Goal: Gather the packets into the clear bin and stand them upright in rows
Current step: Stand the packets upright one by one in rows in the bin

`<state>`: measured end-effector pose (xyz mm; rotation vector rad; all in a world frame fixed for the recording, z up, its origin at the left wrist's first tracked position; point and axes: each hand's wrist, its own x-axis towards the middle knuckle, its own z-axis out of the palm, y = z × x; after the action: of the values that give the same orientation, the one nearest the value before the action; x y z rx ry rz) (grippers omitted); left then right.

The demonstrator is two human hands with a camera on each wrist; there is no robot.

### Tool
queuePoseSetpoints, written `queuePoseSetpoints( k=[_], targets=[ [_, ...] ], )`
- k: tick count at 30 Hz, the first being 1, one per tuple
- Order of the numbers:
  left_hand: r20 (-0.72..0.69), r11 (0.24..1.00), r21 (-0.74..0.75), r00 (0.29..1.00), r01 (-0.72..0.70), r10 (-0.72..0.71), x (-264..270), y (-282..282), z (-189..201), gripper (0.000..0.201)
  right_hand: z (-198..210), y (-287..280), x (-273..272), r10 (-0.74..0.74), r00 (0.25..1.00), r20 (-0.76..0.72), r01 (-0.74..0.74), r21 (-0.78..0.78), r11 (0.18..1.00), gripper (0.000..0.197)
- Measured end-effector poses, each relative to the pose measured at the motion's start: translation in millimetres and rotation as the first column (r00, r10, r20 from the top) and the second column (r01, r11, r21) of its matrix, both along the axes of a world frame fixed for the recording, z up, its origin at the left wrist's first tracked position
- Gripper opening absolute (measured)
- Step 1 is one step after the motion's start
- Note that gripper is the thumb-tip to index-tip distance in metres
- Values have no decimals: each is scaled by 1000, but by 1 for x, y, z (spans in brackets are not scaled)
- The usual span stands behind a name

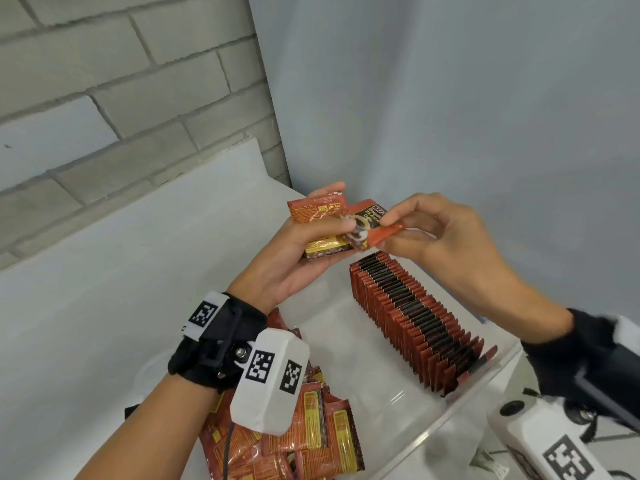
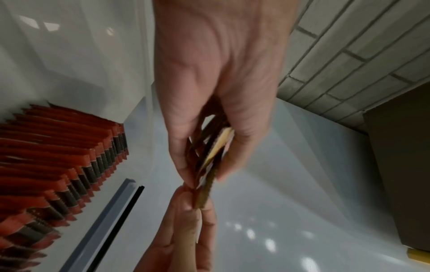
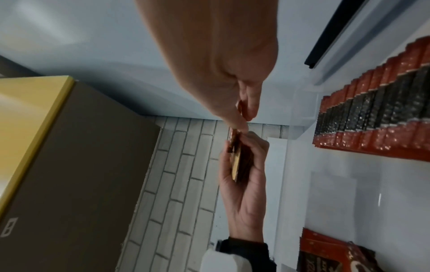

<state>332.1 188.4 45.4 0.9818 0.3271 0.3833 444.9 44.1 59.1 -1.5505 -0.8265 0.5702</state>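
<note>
My left hand (image 1: 304, 237) holds a small stack of red, yellow and black packets (image 1: 322, 223) in its curled fingers, above the far end of the clear bin (image 1: 433, 427). My right hand (image 1: 391, 230) pinches the red edge of the top packet (image 1: 384, 233) between thumb and forefinger. In the left wrist view the stack (image 2: 209, 158) shows edge-on between my fingers. In the right wrist view the pinched packet (image 3: 234, 139) meets the left palm. One long row of upright packets (image 1: 415, 320) stands along the bin's right side.
A loose heap of packets (image 1: 311, 431) lies flat in the near left part of the bin, partly under my left wrist. The bin sits on a white table (image 1: 104, 306) against a grey brick wall (image 1: 121, 98). A brown box (image 3: 69, 165) stands nearby.
</note>
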Motion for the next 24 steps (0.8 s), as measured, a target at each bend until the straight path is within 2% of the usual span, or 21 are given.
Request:
queuePoseSetpoints(
  k=[4,9,11,13,17,20,24],
  targets=[
    [18,998,65,1000,2,-3,-1,3,-1,58,3,-4,-2,45,998,-39,-46,-33,998,26],
    [35,996,89,999,21,-25,-2,3,-2,58,10,-7,9,62,959,-277,-80,-52,995,27],
    [38,994,102,999,32,-36,-3,2,-1,59,12,-6,14,81,911,-405,-92,-6,996,37],
    [46,993,110,998,38,-44,-3,3,-2,60,13,-6,19,98,895,-436,-119,-19,993,43],
    [66,993,112,997,40,-48,-5,5,-1,58,14,-5,27,170,900,-401,-217,-72,974,27],
    [84,999,49,996,-12,8,-4,7,1,42,17,-1,31,202,923,-328,-257,-131,958,24],
    [154,974,-146,969,-173,195,-5,16,4,29,27,8,30,338,941,-20,-325,-328,887,12]
  ],
)
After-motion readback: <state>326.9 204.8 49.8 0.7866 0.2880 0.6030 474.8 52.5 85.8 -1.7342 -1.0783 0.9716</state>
